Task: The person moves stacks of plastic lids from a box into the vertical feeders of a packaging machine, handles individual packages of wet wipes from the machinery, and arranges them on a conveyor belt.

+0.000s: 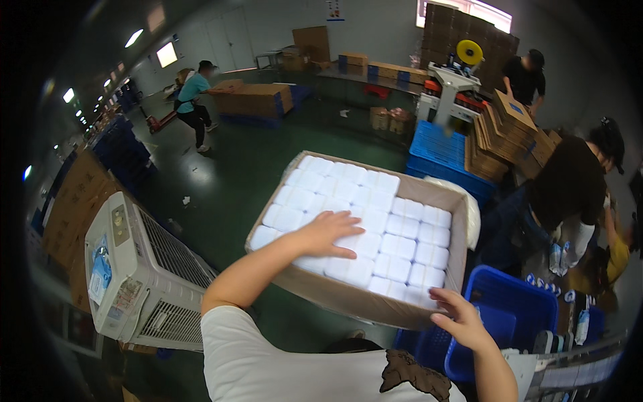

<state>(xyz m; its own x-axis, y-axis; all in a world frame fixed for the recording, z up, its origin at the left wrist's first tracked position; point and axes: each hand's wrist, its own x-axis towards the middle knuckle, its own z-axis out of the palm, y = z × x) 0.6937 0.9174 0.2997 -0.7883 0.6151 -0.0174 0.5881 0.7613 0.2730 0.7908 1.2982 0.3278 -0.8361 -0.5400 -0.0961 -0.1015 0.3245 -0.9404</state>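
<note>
A large open cardboard carton [368, 295] stands in front of me, packed with rows of small white rounded blocks [375, 182]; their exact kind cannot be made out. The blocks at the left and middle form a higher layer than the blocks at the right [429, 234]. My left hand [328, 234] lies palm down over the higher layer, fingers spread, gripping nothing. At the carton's near right corner is my right hand [462, 320], its fingers apart and its fingertips close to the rim and the lower blocks. I see nothing held in it.
A tall air cooler [177, 268] stands at my left. Close on the right are a blue basket [512, 295] and a bending person [569, 181]. Behind the carton sit blue crates [439, 147] and stacked flat cartons [499, 137]. Another person [193, 104] handles boxes far left.
</note>
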